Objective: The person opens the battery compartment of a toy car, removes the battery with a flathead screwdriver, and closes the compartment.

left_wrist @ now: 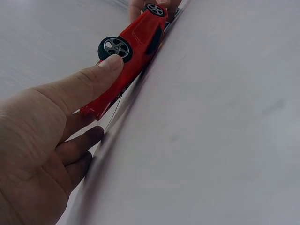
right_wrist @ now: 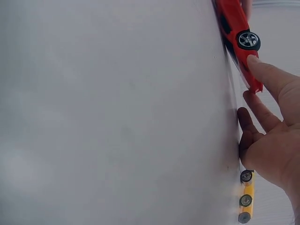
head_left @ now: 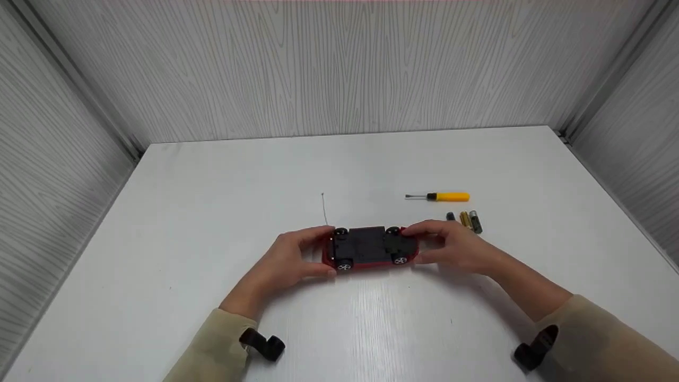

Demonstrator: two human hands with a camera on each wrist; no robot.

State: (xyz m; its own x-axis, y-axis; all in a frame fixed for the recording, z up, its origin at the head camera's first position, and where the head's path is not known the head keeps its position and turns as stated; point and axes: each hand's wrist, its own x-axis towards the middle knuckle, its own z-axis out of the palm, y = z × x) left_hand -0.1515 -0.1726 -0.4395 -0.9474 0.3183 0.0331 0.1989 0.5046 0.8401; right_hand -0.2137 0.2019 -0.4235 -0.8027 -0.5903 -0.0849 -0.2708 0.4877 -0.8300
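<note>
A red toy car (head_left: 366,246) lies upside down, its dark underside and wheels facing up in the head view. My left hand (head_left: 289,260) grips its left end, thumb by the near wheel and fingers at the far side. At the opposite end, my right hand (head_left: 451,246) holds the car between thumb and fingers. A thin wire antenna (head_left: 324,208) sticks out from the car's left end toward the back. Both wrist views show the red body (left_wrist: 140,40) close over the white table, with a thumb (right_wrist: 267,72) pressed on its side.
Behind the right hand lies a screwdriver (head_left: 451,197) with a yellow handle, tip pointing left. Three batteries, one of them gold-coloured (head_left: 466,219), lie between it and that hand. Pale wood-grain panels (head_left: 339,69) enclose the white table (head_left: 212,191) at the back and sides.
</note>
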